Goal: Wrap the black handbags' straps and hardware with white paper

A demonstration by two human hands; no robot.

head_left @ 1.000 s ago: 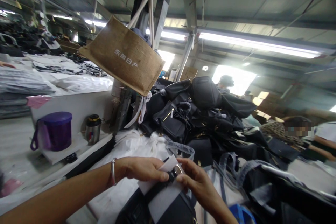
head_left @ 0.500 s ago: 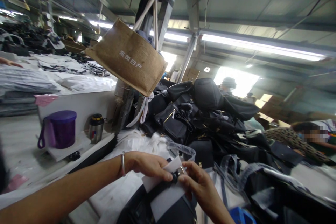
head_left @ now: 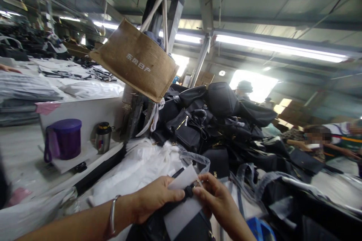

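Black strap (head_left: pixel 188 192) and small metal buckle (head_left: pixel 196 183) lie over a smooth white sheet (head_left: pixel 181 218) atop a rounded dark bag (head_left: pixel 196 229), low at centre. The left hand (head_left: pixel 154 197) clasps strap and sheet together, thumb uppermost; the right hand (head_left: pixel 216 194) pinches the buckle between thumb and fingers. Careful handling likely means keeping the strap flat and the metal off the leather-like surface. Beyond, slouching black bags (head_left: pixel 223 99) heap beside crinkled white wrapping (head_left: pixel 135 165).

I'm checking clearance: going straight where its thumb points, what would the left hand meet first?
The left hand would likely meet the narrow black strap at its thumb tip, then the shiny metal buckle by the right hand; exact depth is unclear.
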